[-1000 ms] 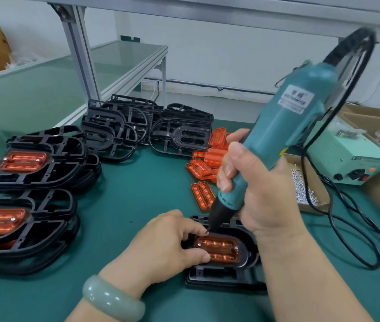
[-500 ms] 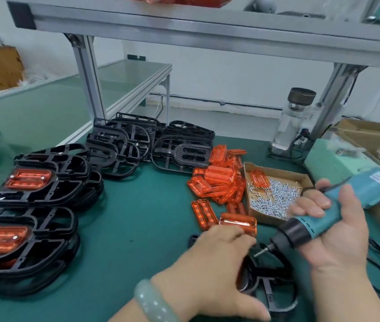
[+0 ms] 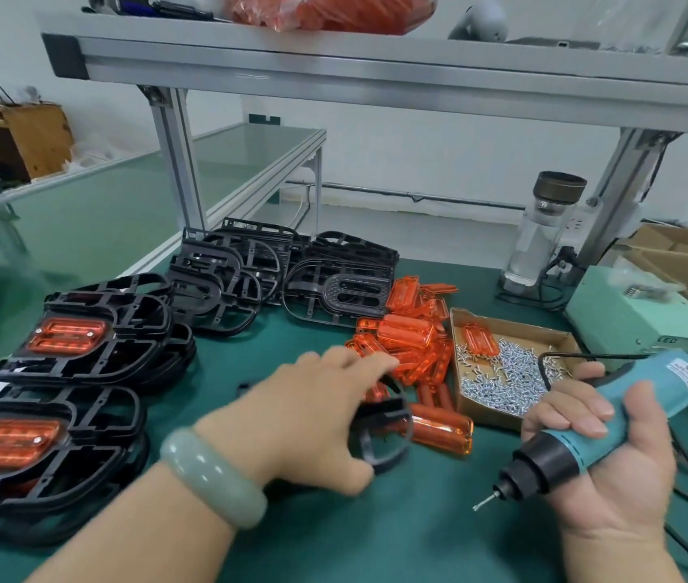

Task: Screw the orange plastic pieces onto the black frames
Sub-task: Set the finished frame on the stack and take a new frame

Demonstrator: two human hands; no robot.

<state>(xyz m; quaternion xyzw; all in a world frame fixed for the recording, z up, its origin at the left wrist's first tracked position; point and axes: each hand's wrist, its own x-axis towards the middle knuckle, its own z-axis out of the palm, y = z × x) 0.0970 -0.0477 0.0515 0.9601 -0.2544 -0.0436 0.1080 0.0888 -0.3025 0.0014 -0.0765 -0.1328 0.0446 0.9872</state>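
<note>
Evidently finished frames [image 3: 123,355] are stacked, bare frames [image 3: 224,279] left; one frame [image 3: 392,452] is gripped by the left hand [image 3: 304,418], the driver [image 3: 662,382] by the right hand [image 3: 620,464].

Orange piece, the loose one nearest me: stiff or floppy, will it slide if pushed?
The orange piece looks like glossy moulded plastic: probably stiff and light. Lying flat on the green mat, it should slide, not roll.

Dark letters reading "LED" stand on the front face of the pale green metal power box [image 3: 628,313] at the right side of your counter. A white rectangular label [image 3: 685,374] sits on the teal plastic electric screwdriver [image 3: 611,418] gripped in your right hand [image 3: 615,481]. Its print is too blurred to read.
</note>
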